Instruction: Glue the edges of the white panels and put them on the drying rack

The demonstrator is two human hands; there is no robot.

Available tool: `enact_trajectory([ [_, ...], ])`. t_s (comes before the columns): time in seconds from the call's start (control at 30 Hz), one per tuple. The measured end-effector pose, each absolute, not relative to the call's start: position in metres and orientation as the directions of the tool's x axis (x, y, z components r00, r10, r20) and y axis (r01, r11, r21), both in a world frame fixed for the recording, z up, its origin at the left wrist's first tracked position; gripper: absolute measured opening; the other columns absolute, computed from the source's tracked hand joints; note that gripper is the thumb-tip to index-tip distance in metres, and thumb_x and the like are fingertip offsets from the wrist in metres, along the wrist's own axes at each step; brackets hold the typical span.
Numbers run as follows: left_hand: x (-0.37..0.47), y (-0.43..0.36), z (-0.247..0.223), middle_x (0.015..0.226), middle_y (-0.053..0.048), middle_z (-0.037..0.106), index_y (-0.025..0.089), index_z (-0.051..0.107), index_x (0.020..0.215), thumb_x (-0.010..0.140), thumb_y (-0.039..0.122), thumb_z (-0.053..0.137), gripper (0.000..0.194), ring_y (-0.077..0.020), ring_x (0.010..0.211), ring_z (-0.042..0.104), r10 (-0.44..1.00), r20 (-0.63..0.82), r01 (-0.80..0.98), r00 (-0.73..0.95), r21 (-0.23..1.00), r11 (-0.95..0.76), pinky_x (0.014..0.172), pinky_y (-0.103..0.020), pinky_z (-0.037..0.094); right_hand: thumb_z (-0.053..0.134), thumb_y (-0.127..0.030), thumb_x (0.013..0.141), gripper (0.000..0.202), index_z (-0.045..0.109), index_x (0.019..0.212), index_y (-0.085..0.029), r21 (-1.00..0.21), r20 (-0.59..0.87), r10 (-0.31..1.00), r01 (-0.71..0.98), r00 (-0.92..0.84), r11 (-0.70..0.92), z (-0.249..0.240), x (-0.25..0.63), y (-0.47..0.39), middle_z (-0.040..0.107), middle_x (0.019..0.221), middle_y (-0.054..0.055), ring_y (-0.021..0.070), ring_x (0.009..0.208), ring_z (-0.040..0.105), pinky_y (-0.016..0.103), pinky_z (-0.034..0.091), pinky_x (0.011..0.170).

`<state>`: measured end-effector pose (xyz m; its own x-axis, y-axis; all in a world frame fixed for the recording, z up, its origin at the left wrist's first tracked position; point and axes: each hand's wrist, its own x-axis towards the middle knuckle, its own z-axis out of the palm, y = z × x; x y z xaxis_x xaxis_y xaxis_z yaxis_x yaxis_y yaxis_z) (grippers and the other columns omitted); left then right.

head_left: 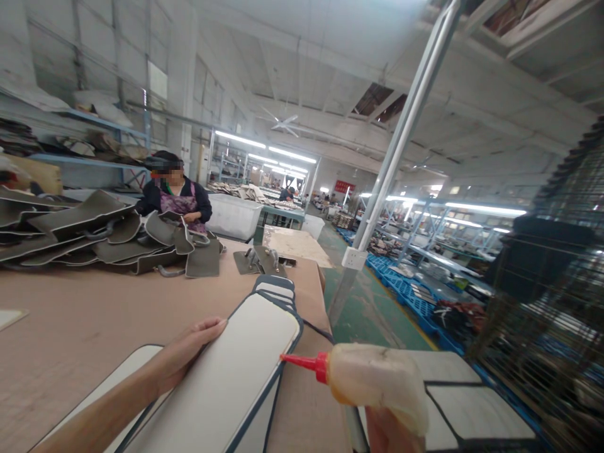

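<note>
A long white panel with rounded corners and a dark blue edge lies tilted in front of me, over other panels. My left hand grips its left edge, thumb on top and the other fingers mostly hidden. My right hand, partly cut off by the bottom of the view, is closed around a translucent glue bottle with yellowish contents. The bottle's red nozzle points left, its tip at the panel's right edge. Under my left forearm lies another white panel. More dark-edged panels show beyond the far end.
Grey-brown pieces are heaped at the table's far left, where a co-worker handles one. Two smaller pieces lie near the far edge. A metal post rises at right. White panels lie at lower right, beside a wire cage.
</note>
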<state>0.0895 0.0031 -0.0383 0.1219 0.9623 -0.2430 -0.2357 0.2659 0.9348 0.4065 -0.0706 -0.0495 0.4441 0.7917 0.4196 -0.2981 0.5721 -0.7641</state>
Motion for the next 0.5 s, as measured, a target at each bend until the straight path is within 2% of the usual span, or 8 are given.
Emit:
enact_trajectory([
  [0.07, 0.091, 0.001, -0.037, 0.057, 0.004, 0.064, 0.02, 0.057, 0.069, 0.048, 0.041, 0.086, 0.041, -0.015, 0.055, 0.059, 0.96, -0.254, -0.244, 0.114, 0.93, 0.275, 0.048, -0.021, 0.045, 0.089, -0.023, 0.05, 0.059, 0.068, 0.105, -0.031, -0.752, 0.405, 0.832, -0.38, 0.378, 0.539, -0.047, 0.408, -0.068, 0.074, 0.087, 0.0, 0.0202, 0.075, 0.071, 0.027, 0.059, 0.069],
  [0.17, 0.09, 0.0, -0.037, 0.059, 0.004, 0.065, 0.02, 0.058, 0.071, 0.049, 0.042, 0.086, 0.043, -0.0149, 0.056, 0.059, 0.958, -0.263, -0.245, 0.114, 0.927, 0.284, 0.049, -0.021, 0.045, 0.087, -0.019, 0.052, 0.054, 0.069, 0.101, -0.034, -0.755, 0.423, 0.853, -0.402, 0.306, 0.518, -0.049, 0.41, -0.064, 0.074, 0.085, -0.002, 0.0211, 0.08, 0.071, 0.029, 0.059, 0.074],
  [0.33, 0.089, -0.003, -0.034, 0.058, 0.004, 0.065, 0.019, 0.058, 0.071, 0.044, 0.048, 0.087, 0.049, -0.0157, 0.057, 0.06, 0.956, -0.275, -0.243, 0.103, 0.925, 0.293, 0.05, -0.022, 0.047, 0.086, -0.023, 0.053, 0.064, 0.065, 0.112, -0.035, -0.776, 0.378, 0.881, -0.421, 0.285, 0.469, -0.055, 0.41, -0.062, 0.075, 0.09, 0.0, 0.0237, 0.079, 0.071, 0.034, 0.06, 0.074],
  [0.5, 0.085, -0.004, -0.031, 0.059, 0.002, 0.067, 0.019, 0.058, 0.072, 0.044, 0.051, 0.087, 0.051, -0.0156, 0.057, 0.061, 0.955, -0.278, -0.244, 0.103, 0.924, 0.295, 0.051, -0.023, 0.048, 0.086, -0.024, 0.05, 0.066, 0.065, 0.112, -0.036, -0.805, 0.322, 0.895, -0.408, 0.308, 0.43, -0.06, 0.408, -0.062, 0.075, 0.086, -0.001, 0.0238, 0.076, 0.071, 0.036, 0.06, 0.075],
])
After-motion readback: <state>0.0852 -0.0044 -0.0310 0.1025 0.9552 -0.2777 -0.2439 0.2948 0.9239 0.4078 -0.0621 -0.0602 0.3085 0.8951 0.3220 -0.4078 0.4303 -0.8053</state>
